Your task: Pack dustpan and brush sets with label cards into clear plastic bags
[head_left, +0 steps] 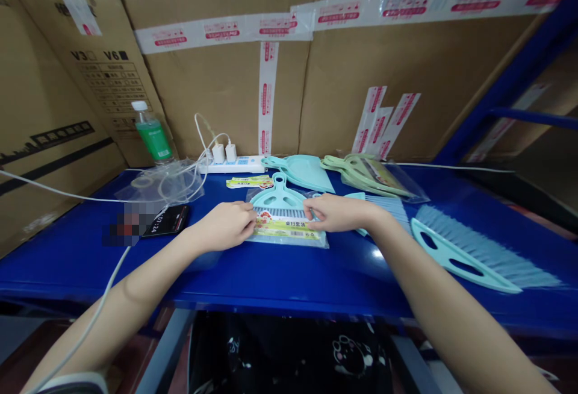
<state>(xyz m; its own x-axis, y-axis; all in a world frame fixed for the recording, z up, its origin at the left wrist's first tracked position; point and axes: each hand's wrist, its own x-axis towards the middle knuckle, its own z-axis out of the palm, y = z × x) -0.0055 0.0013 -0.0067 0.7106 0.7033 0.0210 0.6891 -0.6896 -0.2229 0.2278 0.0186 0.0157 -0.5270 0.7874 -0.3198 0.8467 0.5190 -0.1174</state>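
Note:
A turquoise hand brush and dustpan set (282, 200) lies in a clear plastic bag on the blue table, its handle pointing away from me. A yellow-green and white printed label (289, 226) crosses the bag's near half. On the left edge of the bag, my left hand (228, 225) is closed, fingers curled in. My right hand (334, 212) pinches at the opposite edge, thumb and fingers bent over the plastic. Partly behind my right wrist lies another turquoise brush (391, 208).
Behind the set are a loose turquoise dustpan (300, 171), a bagged green set (370, 175), a label card (248, 182) and a power strip (244, 164). A large brush (474, 255) lies right. A phone (167, 222), cables, crumpled plastic and a bottle (153, 135) are left.

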